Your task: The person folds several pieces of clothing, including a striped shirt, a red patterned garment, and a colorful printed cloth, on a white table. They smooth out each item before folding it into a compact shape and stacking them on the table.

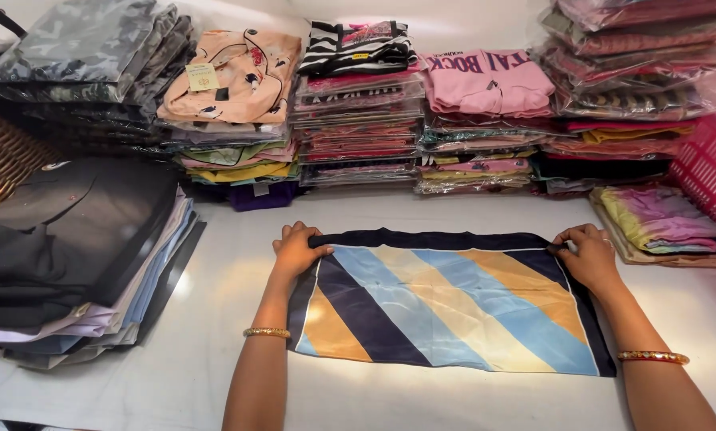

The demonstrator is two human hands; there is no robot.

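Head view: striped satin scarf [446, 307] spread flat on white table [198, 319], folded along far edge. Left hand [296, 249] pinching far left corner, right hand [589, 254] pinching far right corner, fingers curled over the fold. Gold bangles [267, 332] on both wrists. Stacks of packaged garments [358, 104] behind; pink basket [709, 172] at right.

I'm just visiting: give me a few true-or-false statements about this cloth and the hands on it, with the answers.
1. Both hands, left hand and right hand, rest on the scarf's far corners. True.
2. The scarf is plain red. False: it has diagonal navy, blue and tan stripes.
3. Each wrist wears a bangle. True.
4. The scarf hangs in the air. False: it lies flat on the white table.
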